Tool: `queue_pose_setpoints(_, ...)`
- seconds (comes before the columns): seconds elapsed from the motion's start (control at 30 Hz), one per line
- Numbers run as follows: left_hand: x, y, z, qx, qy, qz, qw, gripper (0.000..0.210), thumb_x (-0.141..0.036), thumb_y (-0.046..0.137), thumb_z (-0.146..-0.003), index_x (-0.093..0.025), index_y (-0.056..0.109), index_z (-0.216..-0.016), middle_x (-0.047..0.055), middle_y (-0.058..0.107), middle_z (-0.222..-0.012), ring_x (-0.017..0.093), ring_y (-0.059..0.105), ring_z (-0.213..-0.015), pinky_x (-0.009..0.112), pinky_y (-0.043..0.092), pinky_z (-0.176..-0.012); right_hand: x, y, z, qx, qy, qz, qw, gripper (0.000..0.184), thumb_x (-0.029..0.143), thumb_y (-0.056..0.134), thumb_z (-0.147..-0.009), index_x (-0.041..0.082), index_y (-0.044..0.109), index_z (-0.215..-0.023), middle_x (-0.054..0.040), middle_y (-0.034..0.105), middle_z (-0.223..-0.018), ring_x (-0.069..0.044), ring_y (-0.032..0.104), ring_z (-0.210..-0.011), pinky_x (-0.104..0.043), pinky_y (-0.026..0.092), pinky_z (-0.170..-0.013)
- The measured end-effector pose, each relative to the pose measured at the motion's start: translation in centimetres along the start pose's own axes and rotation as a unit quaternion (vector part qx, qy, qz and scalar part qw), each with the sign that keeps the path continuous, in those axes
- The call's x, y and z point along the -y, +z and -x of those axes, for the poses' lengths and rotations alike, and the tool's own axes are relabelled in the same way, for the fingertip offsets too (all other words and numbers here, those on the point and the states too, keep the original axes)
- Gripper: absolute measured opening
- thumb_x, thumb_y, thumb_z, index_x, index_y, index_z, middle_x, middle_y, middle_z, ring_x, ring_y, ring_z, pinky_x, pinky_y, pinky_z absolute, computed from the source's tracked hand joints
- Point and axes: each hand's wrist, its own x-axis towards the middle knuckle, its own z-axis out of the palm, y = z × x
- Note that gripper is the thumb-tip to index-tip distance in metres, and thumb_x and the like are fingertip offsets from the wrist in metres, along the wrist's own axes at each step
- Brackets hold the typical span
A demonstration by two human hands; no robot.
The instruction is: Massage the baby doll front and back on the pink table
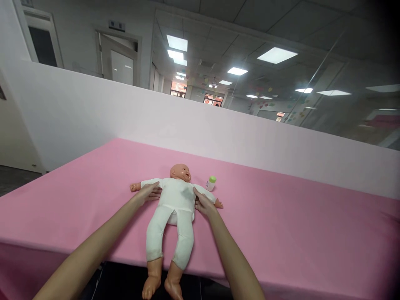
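Note:
A baby doll in a white cloth suit lies on its back on the pink-covered table, arms spread and head turned to the right. Its bare feet reach past the front edge. My left hand rests against the doll's side below its arm, fingers stretched out and slightly apart. On the other side, my right hand holds the doll's flank under the arm, its thumb along the chest and some fingers hidden. Beside the doll's shoulder, a small white bottle with a green cap stands close to that arm.
Pink cloth covers the wide table and hangs over its front edge. A low white wall runs along the back, with glass above it. A door stands ajar at the back left.

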Motion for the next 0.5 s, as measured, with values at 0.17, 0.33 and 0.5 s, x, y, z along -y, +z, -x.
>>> queue_pose_setpoints(0.17, 1.4, -3.4, 0.4, -0.130, 0.149, -0.209, 0.958, 0.036, -0.042, 0.056, -0.095, -0.016, 0.077, -0.106, 0.012, 0.079, -0.109, 0.030, 0.071, -0.102, 0.038, 0.051, -0.094, 0.6, -4.2, 0.8, -0.061, -0.114, 0.299, 0.946, 0.030, 0.042, 0.070, -0.092, 0.016, 0.072, -0.077, -0.0095, 0.073, -0.076, -0.022, 0.066, -0.072, -0.032, 0.053, -0.071)
queue_pose_setpoints(0.33, 2.2, -5.5, -0.5, -0.118, 0.213, -0.401, 0.883, 0.035, -0.034, 0.056, -0.094, -0.025, 0.075, -0.121, 0.008, 0.072, -0.135, 0.033, 0.061, -0.125, 0.037, 0.044, -0.102, 1.1, -6.7, 1.6, -0.104, -0.251, 0.476, 0.836, 0.017, 0.038, 0.071, -0.085, 0.022, 0.074, -0.089, -0.0080, 0.076, -0.097, -0.025, 0.064, -0.093, -0.030, 0.044, -0.078)
queue_pose_setpoints(0.5, 3.3, -7.1, -1.4, -0.087, 0.232, -0.448, 0.859, 0.037, -0.025, 0.045, -0.095, -0.027, 0.077, -0.113, 0.006, 0.077, -0.123, 0.030, 0.068, -0.115, 0.036, 0.050, -0.090, 0.5, -7.6, 2.3, -0.056, -0.204, 0.552, 0.806, 0.033, 0.040, 0.049, -0.096, 0.023, 0.072, -0.082, -0.0030, 0.072, -0.080, -0.022, 0.061, -0.077, -0.028, 0.037, -0.067)
